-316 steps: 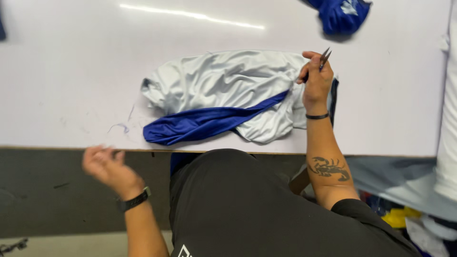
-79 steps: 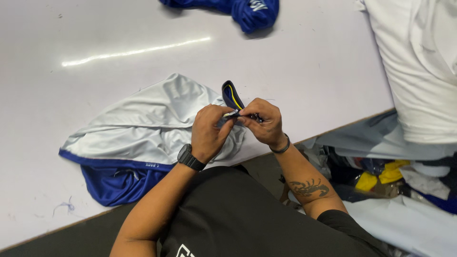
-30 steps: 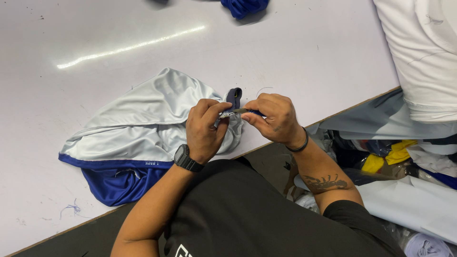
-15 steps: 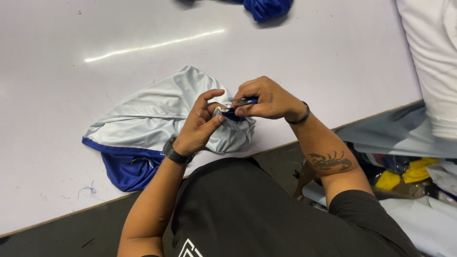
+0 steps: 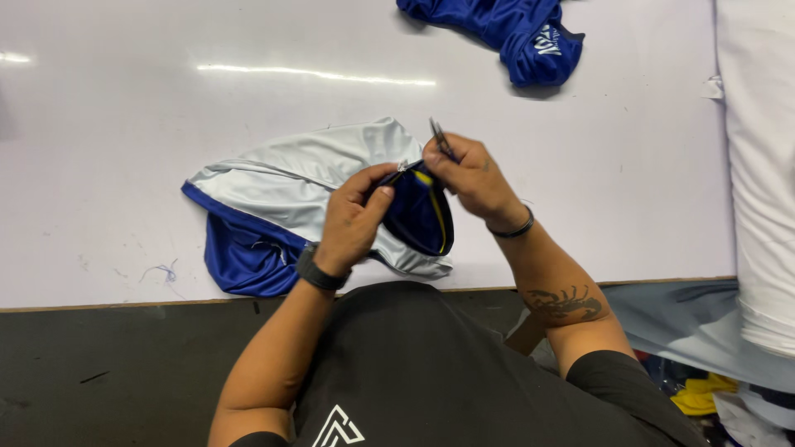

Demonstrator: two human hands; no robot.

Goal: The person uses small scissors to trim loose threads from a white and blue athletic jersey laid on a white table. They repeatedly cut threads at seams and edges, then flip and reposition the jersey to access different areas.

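Both hands worked at the collar edge of a grey and blue sports jersey [image 5: 290, 186] on a white table [image 5: 124, 124].

The left hand [image 5: 352, 219], with a black watch [image 5: 317, 271] on its wrist, was closed in a pinch on the dark blue, yellow-trimmed collar [image 5: 422, 213], lifting it off the table. The right hand [image 5: 472, 174], wearing a black wristband [image 5: 513, 229], was curled shut around small metal thread snips [image 5: 439, 136], whose tips stuck up past the fingers just beside the collar edge. The rest of the jersey lay crumpled near the table's front edge. A second blue garment [image 5: 513, 29] lay well apart at the far side, and a stack of white fabric [image 5: 758, 165] stood to the right.
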